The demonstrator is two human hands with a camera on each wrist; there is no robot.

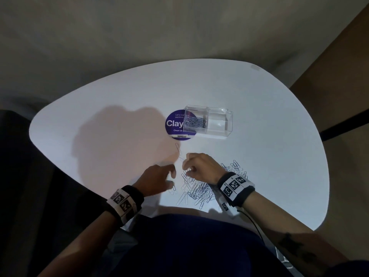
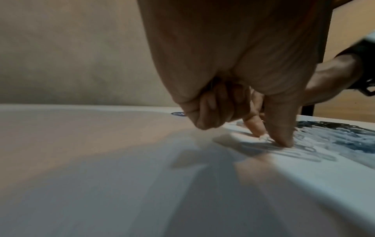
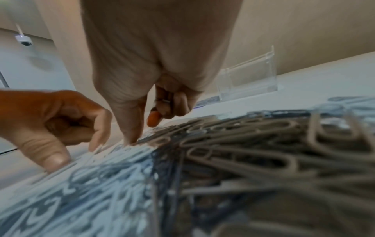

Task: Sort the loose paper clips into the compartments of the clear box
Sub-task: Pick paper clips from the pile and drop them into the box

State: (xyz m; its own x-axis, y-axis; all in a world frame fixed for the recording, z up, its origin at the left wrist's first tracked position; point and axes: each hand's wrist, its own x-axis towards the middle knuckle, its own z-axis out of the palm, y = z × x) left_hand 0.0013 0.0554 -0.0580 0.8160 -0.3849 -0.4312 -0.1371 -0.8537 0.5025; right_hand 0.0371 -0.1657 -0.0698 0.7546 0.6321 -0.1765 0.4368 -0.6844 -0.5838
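Both hands worked the paper clip pile (image 1: pixel 196 189): left hand (image 1: pixel 154 179) pinned a clip with extended fingers, right hand (image 1: pixel 199 166) curled, pinching clips for the clear box (image 1: pixel 208 121).

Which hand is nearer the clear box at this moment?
Right. The right hand is over the far edge of the paper clip pile, just below the clear box; the left hand sits lower and further left.

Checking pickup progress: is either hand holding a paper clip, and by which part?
Cannot be told. Left hand fingertips press silver wire paper clips against the white table; right hand is curled over them.
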